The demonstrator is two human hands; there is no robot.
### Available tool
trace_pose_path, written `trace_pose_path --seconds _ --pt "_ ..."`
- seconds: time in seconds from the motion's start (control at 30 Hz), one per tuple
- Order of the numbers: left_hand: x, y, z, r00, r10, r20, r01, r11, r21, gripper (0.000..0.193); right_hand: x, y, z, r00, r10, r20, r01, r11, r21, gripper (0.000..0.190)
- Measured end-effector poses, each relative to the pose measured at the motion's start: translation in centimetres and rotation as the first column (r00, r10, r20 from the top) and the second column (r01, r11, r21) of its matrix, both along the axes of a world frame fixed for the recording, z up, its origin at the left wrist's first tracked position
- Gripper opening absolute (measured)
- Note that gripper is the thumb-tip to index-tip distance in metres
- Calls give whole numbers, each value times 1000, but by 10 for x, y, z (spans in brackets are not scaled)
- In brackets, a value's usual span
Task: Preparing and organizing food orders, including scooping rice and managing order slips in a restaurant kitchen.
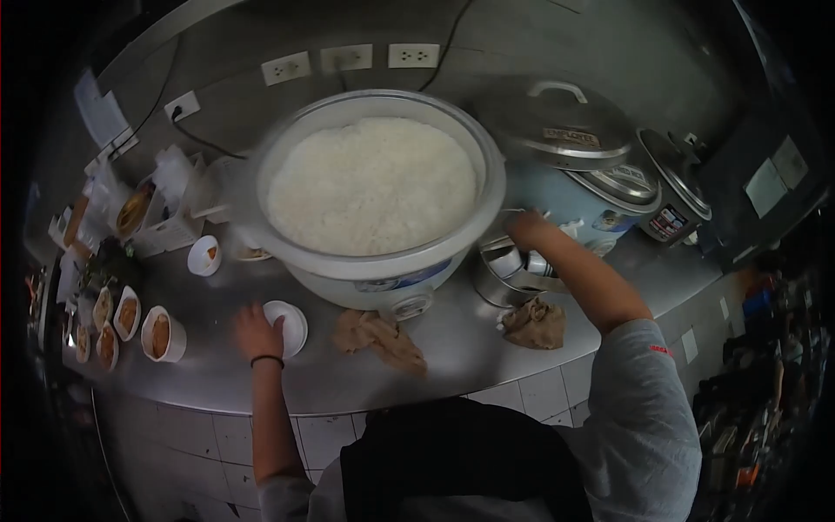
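Observation:
My left hand (256,334) is at the left rim of a small white bowl (295,329) on the steel counter, its thumb over the edge. My right hand (530,230) reaches into the top of a round metal pot (499,288), which holds metal cups (505,263). Its fingers are curled, and what they may grip is hidden. Between my arms stands a big rice cooker (313,277) without its lid, full of white cooked rice (375,186). A crumpled brown cloth (381,339) lies before it; another brown cloth (535,324) sits against the pot.
White dishes of food (160,334) and a small white cup (204,256) stand at the left. Behind them is a white plastic basket (171,228). Lidded rice cookers (554,189) fill the back right. A large metal lid (554,124) rests there. Power cords hang along the wall.

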State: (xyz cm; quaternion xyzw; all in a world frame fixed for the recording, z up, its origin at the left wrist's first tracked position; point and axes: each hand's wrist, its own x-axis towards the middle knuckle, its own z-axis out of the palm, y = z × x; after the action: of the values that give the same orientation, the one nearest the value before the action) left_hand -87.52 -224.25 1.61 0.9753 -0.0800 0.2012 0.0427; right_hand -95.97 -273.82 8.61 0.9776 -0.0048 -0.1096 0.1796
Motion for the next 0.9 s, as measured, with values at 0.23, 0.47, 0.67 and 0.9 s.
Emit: trace_pose_path --seconds 0.23,0.47,0.67,0.9 --pt "37 43 -19 951 -310 -19 300 931 -207 22 -19 2 18 994 -32 106 54 976 -209 12" --pt "20 57 4 970 -105 -220 -13 879 -477 22 12 70 180 732 180 657 14 960 -279 16" --pt "-16 48 34 931 -298 -213 -287 -235 -929 34 205 66 113 825 165 540 -69 979 -192 20" --pt "-62 78 41 973 -215 -89 -202 -590 -782 54 292 39 72 905 82 417 -155 977 144 10"
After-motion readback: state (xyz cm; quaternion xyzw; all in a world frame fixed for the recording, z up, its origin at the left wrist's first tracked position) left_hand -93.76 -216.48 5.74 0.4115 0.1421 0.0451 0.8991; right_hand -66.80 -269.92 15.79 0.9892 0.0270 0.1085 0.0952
